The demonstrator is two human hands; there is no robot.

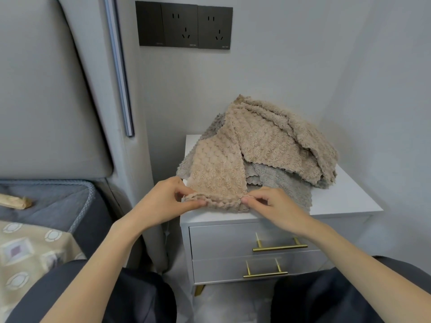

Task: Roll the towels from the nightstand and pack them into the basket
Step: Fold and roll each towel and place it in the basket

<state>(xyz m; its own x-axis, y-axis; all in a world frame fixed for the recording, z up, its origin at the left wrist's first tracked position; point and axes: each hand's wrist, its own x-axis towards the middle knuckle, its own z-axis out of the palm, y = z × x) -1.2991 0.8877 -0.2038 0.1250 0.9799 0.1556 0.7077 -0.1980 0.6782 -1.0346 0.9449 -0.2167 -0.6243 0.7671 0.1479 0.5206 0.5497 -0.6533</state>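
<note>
A heap of fluffy towels lies on the white nightstand (345,201). A beige towel (221,164) is stretched from the heap toward me, its near edge curled into a small roll at the nightstand's front edge. My left hand (170,199) pinches the roll's left end and my right hand (270,203) pinches its right end. More beige towels (291,136) are piled behind, with grey towels (279,180) under them. No basket is in view.
The nightstand has two drawers with gold bar handles (279,247). A padded grey headboard (46,101) and the bed with a patterned cover (30,250) are at the left. Black wall sockets (184,25) sit above. My dark-clad knees are at the bottom.
</note>
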